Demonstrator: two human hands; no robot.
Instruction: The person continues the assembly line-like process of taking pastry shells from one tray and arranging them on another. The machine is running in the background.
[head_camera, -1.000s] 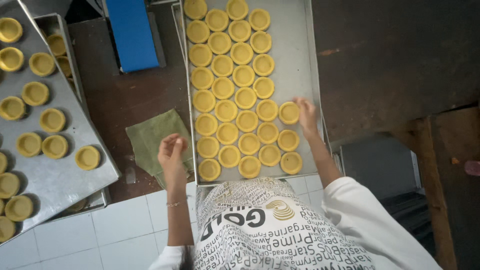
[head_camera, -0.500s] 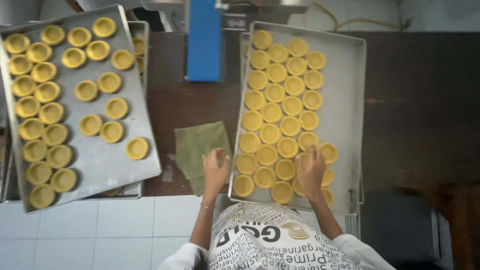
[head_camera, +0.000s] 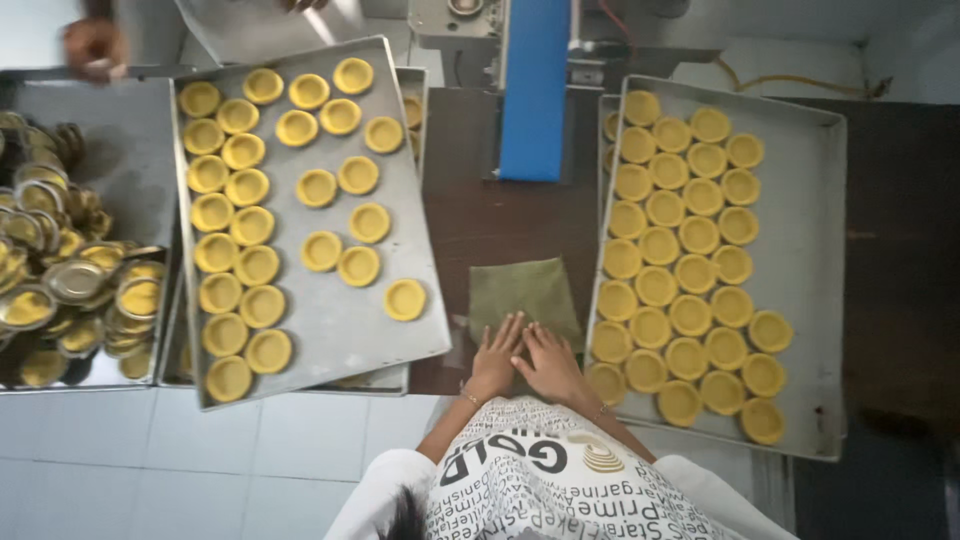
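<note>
Both hands, off the right tray (head_camera: 820, 260) since before: I log left hand (head_camera: 495, 352) and right hand (head_camera: 548, 362) flat, fingers spread, on green cloth (head_camera: 525, 292), its near edge hidden beneath them.

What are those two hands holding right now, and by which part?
Nothing is held. The left hand and right hand lie flat, side by side, on the near edge of the green cloth, between the two trays of yellow pastry shells.
</note>
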